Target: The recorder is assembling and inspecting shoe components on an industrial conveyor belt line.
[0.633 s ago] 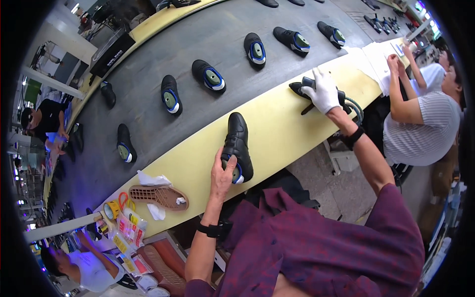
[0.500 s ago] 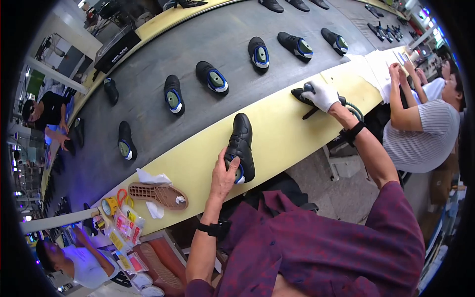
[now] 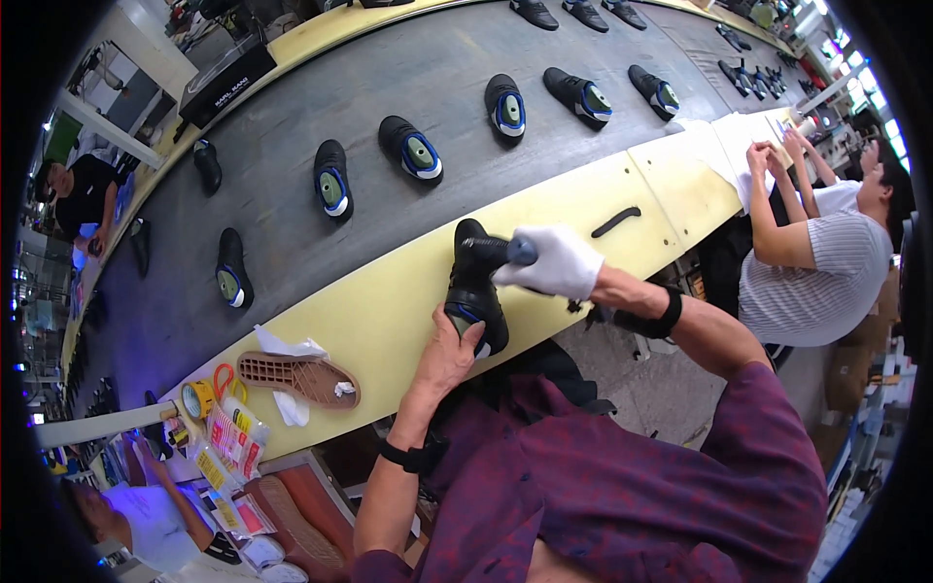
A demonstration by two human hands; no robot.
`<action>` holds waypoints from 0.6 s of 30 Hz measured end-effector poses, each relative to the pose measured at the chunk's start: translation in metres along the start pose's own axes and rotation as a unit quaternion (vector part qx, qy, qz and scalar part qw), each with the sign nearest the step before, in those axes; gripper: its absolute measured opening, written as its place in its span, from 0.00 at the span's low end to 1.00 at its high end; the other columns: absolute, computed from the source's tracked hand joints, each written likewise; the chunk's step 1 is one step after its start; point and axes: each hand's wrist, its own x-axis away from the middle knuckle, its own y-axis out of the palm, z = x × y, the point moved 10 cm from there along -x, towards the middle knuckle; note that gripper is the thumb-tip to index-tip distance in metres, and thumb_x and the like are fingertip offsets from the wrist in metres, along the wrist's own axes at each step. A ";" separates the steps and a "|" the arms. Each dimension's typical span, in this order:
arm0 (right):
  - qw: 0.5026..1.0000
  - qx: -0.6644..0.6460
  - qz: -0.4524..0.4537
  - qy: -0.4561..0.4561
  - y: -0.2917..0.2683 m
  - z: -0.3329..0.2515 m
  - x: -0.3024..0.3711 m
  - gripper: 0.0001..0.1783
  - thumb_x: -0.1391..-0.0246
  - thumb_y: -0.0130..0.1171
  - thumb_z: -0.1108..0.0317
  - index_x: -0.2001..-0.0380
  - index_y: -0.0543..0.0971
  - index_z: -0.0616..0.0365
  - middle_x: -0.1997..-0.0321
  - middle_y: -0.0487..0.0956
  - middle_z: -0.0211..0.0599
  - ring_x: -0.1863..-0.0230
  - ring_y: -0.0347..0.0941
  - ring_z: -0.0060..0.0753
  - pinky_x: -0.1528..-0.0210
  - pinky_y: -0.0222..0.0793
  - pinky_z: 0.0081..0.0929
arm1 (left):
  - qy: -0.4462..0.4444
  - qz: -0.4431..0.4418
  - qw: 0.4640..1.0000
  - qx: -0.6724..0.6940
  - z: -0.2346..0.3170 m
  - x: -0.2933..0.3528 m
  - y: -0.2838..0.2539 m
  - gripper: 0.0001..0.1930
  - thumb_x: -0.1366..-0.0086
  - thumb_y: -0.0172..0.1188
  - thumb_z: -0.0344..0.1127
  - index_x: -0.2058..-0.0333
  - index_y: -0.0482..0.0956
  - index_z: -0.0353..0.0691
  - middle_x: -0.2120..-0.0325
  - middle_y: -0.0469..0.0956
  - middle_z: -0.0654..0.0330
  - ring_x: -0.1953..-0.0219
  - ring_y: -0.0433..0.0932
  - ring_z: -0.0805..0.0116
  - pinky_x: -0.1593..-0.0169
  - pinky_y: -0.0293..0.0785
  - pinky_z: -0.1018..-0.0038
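A black lace-up shoe [image 3: 470, 299] lies on the pale yellow bench ledge, toe pointing away from me. Fingers of my left hand [image 3: 439, 361] are closed around its heel, the thumb at the collar opening, where a green insole with blue trim shows. In a white glove, my right hand [image 3: 559, 262] grips a dark hand tool [image 3: 523, 250] with a rounded blue-black end. Its black head lies over the shoe's toe and lacing; whether it touches the leather I cannot tell. To the right, a slim black curved bar [image 3: 616, 222] rests on the ledge.
Beyond the ledge, several black shoes [image 3: 415, 151] stand on a grey conveyor belt [image 3: 292, 257]. At left lie a brown outsole [image 3: 299, 379], white paper, yellow tape [image 3: 197, 399] and plastic packets [image 3: 236, 434]. Co-workers sit at right [image 3: 821, 257] and work at left.
My right hand has brought the dark tool from the ledge at right over to the shoe's front. My left hand keeps its hold on the heel. The black bar now lies uncovered.
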 end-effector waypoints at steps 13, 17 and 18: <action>0.996 -0.076 -0.032 0.045 0.035 0.011 -0.013 0.24 0.47 0.77 0.49 0.70 0.84 0.62 0.77 0.81 0.38 0.75 0.76 0.25 0.68 0.74 0.33 | 0.020 0.026 0.999 -0.003 -0.010 -0.002 0.006 0.38 0.21 0.56 0.47 0.30 0.49 0.25 0.63 0.81 0.32 0.61 0.84 0.31 0.52 0.80 0.47; 0.996 -0.066 -0.015 0.054 0.017 0.026 -0.015 0.28 0.48 0.75 0.44 0.67 0.86 0.64 0.75 0.84 0.43 0.73 0.82 0.33 0.65 0.78 0.35 | -0.075 0.026 0.994 -0.072 -0.003 0.003 0.002 0.35 0.21 0.55 0.49 0.32 0.54 0.26 0.63 0.81 0.27 0.62 0.84 0.30 0.56 0.80 0.44; 0.996 -0.050 -0.012 0.071 0.010 0.031 -0.018 0.29 0.49 0.74 0.43 0.66 0.86 0.63 0.75 0.84 0.42 0.73 0.81 0.32 0.65 0.78 0.34 | -0.077 0.026 0.994 -0.074 0.000 0.003 0.000 0.35 0.21 0.55 0.49 0.32 0.54 0.26 0.63 0.81 0.27 0.62 0.84 0.30 0.56 0.80 0.44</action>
